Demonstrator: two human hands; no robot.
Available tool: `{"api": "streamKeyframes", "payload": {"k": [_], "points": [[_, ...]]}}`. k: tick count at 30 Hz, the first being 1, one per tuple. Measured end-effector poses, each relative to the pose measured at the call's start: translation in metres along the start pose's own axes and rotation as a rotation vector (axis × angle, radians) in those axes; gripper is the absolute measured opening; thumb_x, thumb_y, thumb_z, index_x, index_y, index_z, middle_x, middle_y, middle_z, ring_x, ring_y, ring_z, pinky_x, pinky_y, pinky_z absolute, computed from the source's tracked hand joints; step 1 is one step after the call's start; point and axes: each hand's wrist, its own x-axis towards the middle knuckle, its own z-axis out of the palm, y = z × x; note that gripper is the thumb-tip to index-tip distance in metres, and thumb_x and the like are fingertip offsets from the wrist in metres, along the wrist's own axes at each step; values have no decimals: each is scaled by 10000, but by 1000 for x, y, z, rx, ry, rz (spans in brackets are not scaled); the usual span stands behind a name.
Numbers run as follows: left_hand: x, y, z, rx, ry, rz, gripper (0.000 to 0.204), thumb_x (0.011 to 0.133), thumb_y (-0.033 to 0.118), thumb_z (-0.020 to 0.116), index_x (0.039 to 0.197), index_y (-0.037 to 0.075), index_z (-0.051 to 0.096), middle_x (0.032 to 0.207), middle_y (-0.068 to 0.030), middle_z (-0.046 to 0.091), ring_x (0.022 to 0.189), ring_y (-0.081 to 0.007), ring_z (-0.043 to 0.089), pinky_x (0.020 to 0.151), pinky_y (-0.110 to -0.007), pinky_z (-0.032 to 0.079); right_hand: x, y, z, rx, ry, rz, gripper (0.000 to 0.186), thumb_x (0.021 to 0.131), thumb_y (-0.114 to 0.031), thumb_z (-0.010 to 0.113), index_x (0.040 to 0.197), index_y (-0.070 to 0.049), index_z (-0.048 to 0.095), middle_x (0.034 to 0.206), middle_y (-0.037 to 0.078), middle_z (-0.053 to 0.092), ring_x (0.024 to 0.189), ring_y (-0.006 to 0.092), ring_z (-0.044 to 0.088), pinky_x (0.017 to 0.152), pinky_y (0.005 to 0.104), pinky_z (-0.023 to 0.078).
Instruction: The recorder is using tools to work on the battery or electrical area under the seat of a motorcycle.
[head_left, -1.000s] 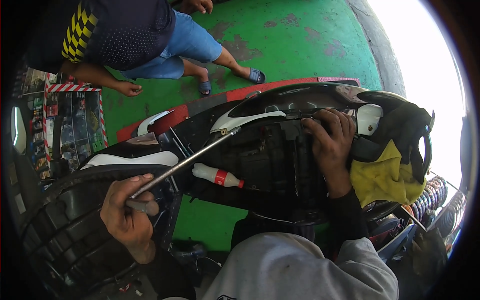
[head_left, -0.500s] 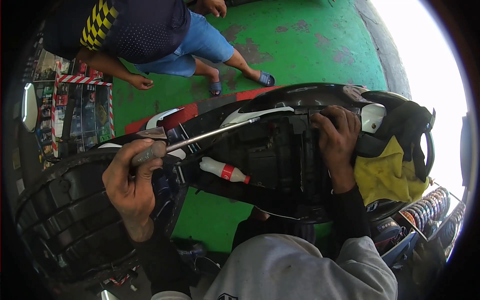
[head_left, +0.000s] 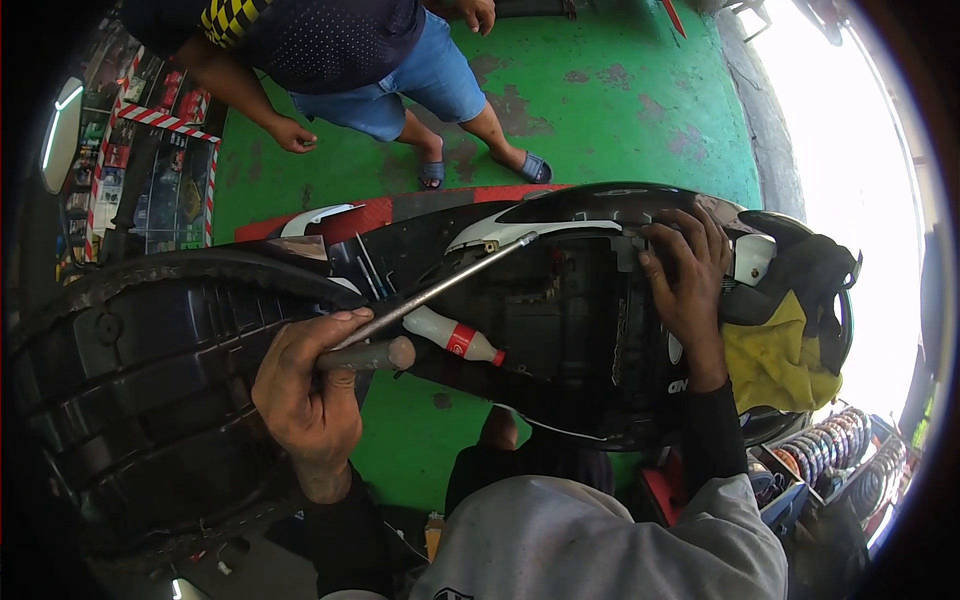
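My left hand (head_left: 305, 395) grips the grey handle of a long metal rod tool (head_left: 440, 285), whose shaft slants up to the right into the open under-seat bay of a black scooter (head_left: 560, 320). My right hand (head_left: 685, 275) rests with fingers curled on the bay's far rim, near the tool's tip. A white plastic bottle with a red label (head_left: 455, 338) lies in the bay just below the shaft. The raised black seat underside (head_left: 140, 370) fills the left.
Another person in blue shorts and sandals (head_left: 400, 70) stands on the green floor (head_left: 620, 110) beyond the scooter. A yellow cloth (head_left: 775, 360) lies inside a helmet at the right. A display rack (head_left: 150, 180) stands at left, and coiled parts (head_left: 830, 455) at lower right.
My left hand has lifted the tool handle upward and rightward, so the shaft now lies flatter. The view has shifted; my right hand stays on the bay rim.
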Motion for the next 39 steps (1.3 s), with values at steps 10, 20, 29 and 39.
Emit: {"api": "streamKeyframes", "payload": {"k": [10,20,29,39], "points": [[22,-4,13,-34,9,64,226,883,26,751,1103,-15,715,955,-123,764,801,-214,715,677,-305,551,83,-8,12,158,-481,113,608,779,-379,850,1290,-111,657,1336,117,613,1357,359,494,1162,501,327],[40,-2,23,-77,5,150,236,872,69,775,1096,15,723,949,-103,765,805,-208,727,653,-311,531,111,-26,15,-65,-647,-200,559,777,-326,844,1281,-163,667,1380,88,590,1420,350,437,1178,522,332],[48,1,18,25,-73,308,286,804,76,802,1084,61,747,930,-69,770,679,-191,668,586,-300,481,90,-23,28,-71,-453,-325,419,849,-289,795,1243,-217,673,1358,28,572,1441,351,410,1163,623,335],[6,-10,-8,214,5,152,385,708,52,794,1089,82,744,927,-65,780,612,-149,599,545,-287,395,102,-27,25,-6,-576,-305,422,850,-264,788,1258,-208,695,1376,43,567,1417,327,438,1166,561,347]]}}
